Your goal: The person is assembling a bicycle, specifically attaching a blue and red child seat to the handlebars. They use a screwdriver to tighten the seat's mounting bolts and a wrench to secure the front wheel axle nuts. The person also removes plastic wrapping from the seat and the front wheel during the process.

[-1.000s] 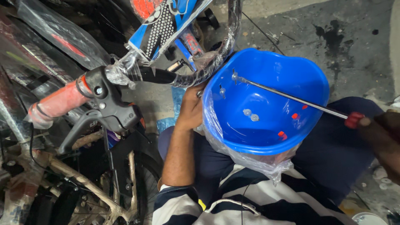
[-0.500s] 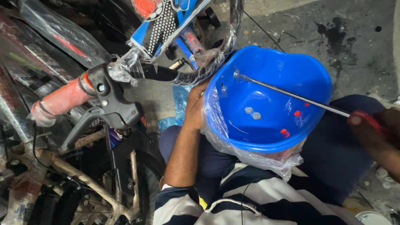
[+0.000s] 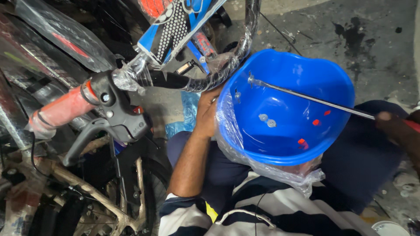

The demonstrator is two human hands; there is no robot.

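Our left hand (image 3: pixel 209 114) is cupped against the outer wall of the blue plastic bowl-shaped shell (image 3: pixel 288 111), fingers closed on its left edge where loose clear plastic wrap (image 3: pixel 267 168) clings to it. Our right hand (image 3: pixel 396 129) sits at the far right border of the view, closed around the red handle of a long screwdriver (image 3: pixel 310 99); only part of that hand shows.

The screwdriver's thin metal shaft runs across the open mouth of the shell from right to upper left, and its tip meets the inner wall near the rim, beside a small fastener. On the shell's inner floor we see two small silvery washers (image 3: pixel 267 120) and a few red marks. The shell rests over our lap, above dark trousers and a striped shirt (image 3: pixel 262 209).

To the left the room is tight: a bicycle handlebar with a red grip (image 3: pixel 61 111) and black brake lever (image 3: pixel 85 137) lies close to our left forearm, and a black curved bar wrapped in plastic (image 3: pixel 232 57) passes just above the shell's upper left rim, touching or nearly touching our fingers. More bicycle frames crowd the lower left. Above and to the right, the stained concrete floor (image 3: pixel 376 48) lies open.
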